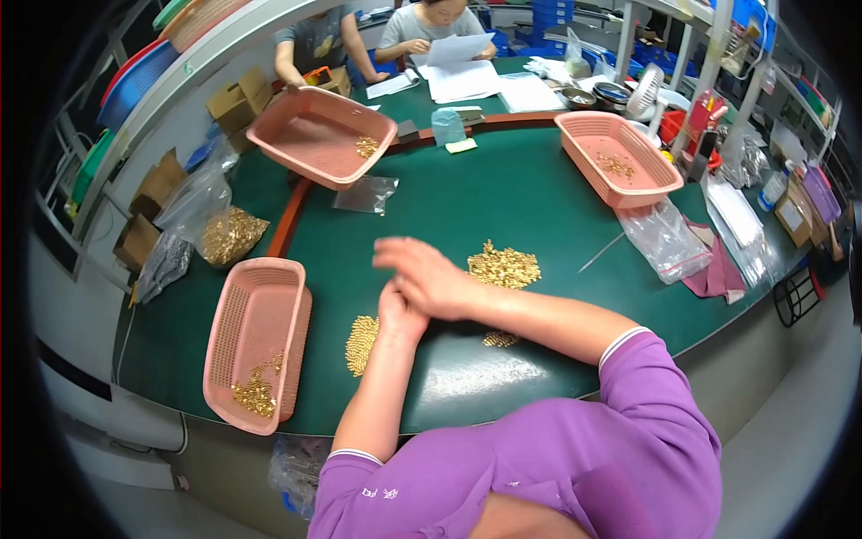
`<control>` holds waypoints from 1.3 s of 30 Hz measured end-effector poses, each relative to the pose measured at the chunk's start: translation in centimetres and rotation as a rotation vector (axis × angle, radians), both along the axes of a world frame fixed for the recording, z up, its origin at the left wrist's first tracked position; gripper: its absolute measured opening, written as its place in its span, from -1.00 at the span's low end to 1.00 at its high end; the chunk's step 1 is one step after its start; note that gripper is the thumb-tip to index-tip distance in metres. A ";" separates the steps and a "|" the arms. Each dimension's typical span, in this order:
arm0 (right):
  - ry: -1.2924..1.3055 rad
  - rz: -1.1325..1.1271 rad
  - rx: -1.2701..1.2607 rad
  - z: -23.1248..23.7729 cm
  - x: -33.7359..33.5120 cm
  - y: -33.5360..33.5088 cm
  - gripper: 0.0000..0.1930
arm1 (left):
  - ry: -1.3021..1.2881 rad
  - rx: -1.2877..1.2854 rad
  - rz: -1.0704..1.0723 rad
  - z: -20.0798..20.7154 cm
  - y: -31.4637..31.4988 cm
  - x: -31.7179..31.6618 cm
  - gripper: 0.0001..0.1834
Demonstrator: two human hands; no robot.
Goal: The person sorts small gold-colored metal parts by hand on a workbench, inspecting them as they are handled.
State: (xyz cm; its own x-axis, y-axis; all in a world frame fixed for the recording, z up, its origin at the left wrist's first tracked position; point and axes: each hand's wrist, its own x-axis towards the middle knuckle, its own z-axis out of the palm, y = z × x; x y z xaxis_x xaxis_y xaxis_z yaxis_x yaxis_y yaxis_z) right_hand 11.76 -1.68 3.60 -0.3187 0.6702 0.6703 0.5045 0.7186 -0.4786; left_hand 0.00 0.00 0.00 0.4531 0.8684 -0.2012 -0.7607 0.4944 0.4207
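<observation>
At two o'clock from the left hand (401, 316), its grip unclear, gold pieces (505, 267) might scatter should the right hand (437, 280), fingers loosely spread, sweep sideways.

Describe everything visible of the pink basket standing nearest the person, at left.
The pink basket is long, open-topped and round-cornered, seemingly plastic, with perforated walls and a smooth rim. It stands upright on the green table, left of the left hand, which does not touch it, its near end by the table's edge. Small gold-coloured pieces lie loosely in its near part.
</observation>
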 end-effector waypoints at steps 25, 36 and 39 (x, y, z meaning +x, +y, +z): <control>1.290 -0.029 -0.944 3.1 2.6 20.8 -0.65 | -0.145 -0.226 -0.057 1.2 -1.2 1.0 -0.81; 1.435 -0.112 -0.727 5.3 16.4 6.9 -0.66 | -0.255 -0.185 -0.150 0.7 0.5 -0.9 -0.83; 1.723 -0.040 -0.685 4.4 19.7 4.4 -0.73 | -0.271 -0.144 -0.200 1.2 0.3 -1.3 -0.82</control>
State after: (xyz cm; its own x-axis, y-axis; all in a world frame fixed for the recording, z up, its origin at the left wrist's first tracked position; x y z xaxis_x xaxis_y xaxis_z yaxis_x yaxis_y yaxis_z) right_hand 31.50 2.73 8.01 0.3578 0.9197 -0.1618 -0.7858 0.2029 -0.5842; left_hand -1.31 0.34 1.21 0.6650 0.7286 -0.1640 -0.7172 0.6843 0.1320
